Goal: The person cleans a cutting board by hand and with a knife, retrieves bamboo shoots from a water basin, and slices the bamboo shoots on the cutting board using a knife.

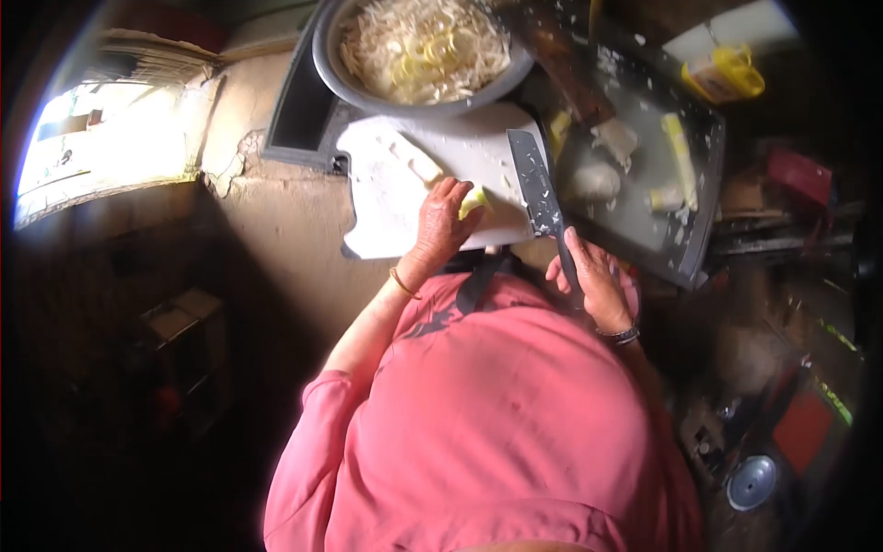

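Note:
On the white cutting board (382, 216), my left hand (443, 224) has its fingers closed round a yellowish-green piece (475, 201). A pale, long piece (411, 158) lies on the board just beyond my fingertips. My right hand (593, 281) grips the black handle of a wide-bladed knife (535, 179). The blade, speckled with white bits, lies over the board's right edge, pointing away from me. A large metal bowl (333, 69) of pale shredded strips (428, 51) stands at the board's far side.
Right of the board is a dark-rimmed tray or sink (706, 207) with long pale-green pieces (679, 156) and scraps. A yellow container (725, 75) stands behind it. A cracked wall (267, 207) is at the left, and a round metal lid (751, 482) lies low on the right.

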Action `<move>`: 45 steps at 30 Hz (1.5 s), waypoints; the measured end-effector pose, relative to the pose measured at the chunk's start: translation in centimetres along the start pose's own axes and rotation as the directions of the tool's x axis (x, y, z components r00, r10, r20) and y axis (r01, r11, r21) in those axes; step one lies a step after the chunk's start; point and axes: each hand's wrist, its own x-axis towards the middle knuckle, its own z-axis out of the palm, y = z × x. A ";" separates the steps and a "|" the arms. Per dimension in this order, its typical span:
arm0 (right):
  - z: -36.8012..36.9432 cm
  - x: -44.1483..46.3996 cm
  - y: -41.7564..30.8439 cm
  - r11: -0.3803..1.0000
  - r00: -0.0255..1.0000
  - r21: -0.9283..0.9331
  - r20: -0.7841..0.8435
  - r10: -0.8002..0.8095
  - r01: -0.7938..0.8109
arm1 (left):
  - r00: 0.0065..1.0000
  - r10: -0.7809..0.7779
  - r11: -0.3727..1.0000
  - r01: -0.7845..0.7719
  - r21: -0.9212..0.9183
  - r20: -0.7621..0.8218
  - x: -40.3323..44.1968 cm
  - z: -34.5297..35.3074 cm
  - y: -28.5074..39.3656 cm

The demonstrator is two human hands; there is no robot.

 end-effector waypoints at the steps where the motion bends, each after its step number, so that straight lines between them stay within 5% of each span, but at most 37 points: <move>1: -0.4 -0.7 1.1 0.999 1.000 0.011 -0.005 0.030 -0.030 | 1.000 0.007 0.999 -0.008 0.037 0.028 -1.1 0.1 -0.5; 3: -1.1 -1.6 2.6 0.995 1.000 -0.096 0.022 0.013 -0.011 | 0.990 -0.029 0.991 0.011 0.133 0.139 -2.9 0.4 -1.2; 5: -1.0 -2.2 3.3 0.997 0.999 -0.074 0.014 0.038 -0.037 | 0.991 0.056 0.976 -0.081 0.204 0.123 -3.8 0.9 -1.8; 23: 1.7 -1.4 2.3 0.933 0.994 -0.342 0.034 -0.104 0.110 | 0.996 0.092 0.963 -0.087 0.253 -0.007 -1.9 5.4 -1.7; 29: 1.6 -0.3 1.4 0.960 0.997 -0.278 0.073 0.028 -0.007 | 0.994 0.108 0.964 -0.102 0.244 -0.011 -2.0 5.9 -2.4; 39: 4.0 7.5 4.0 0.970 0.981 -0.161 0.094 -0.171 0.185 | 0.995 0.094 0.965 -0.101 0.243 0.040 -1.9 5.6 -2.3; 45: 3.1 5.3 2.3 0.987 0.990 -0.079 0.041 -0.134 0.137 | 0.993 0.110 0.963 -0.115 0.246 0.031 -2.1 5.5 -2.5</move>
